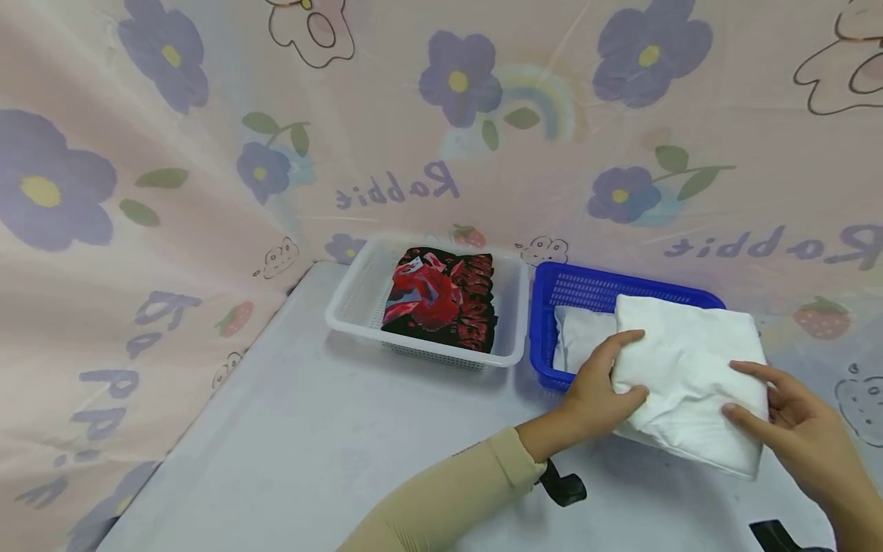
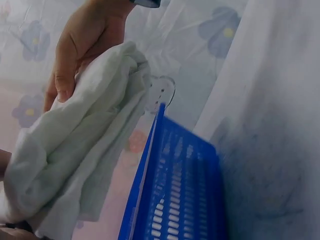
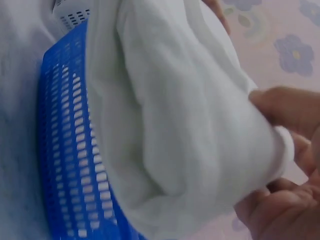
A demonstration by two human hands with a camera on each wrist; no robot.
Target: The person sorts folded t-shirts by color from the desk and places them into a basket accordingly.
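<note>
A folded white cloth garment (image 1: 690,376), thick and soft with creases across its top, is held up tilted over the front right of the blue basket (image 1: 628,282). My left hand (image 1: 600,387) grips its left edge, thumb on top. At the opposite edge, my right hand (image 1: 803,422) pinches the fabric between thumb and fingers, as the right wrist view also shows. Layered folds of the bundle (image 2: 85,135) appear from the side in the left wrist view. Inside the blue basket lies another pale folded cloth (image 1: 578,337), partly covered by the held one.
Left of the blue basket stands a white plastic basket (image 1: 345,310) holding a folded black garment with a red print (image 1: 441,299). Both stand on a white tabletop (image 1: 290,445) by a flower-patterned curtain (image 1: 386,115). Black straps (image 1: 562,484) hang near the wrists.
</note>
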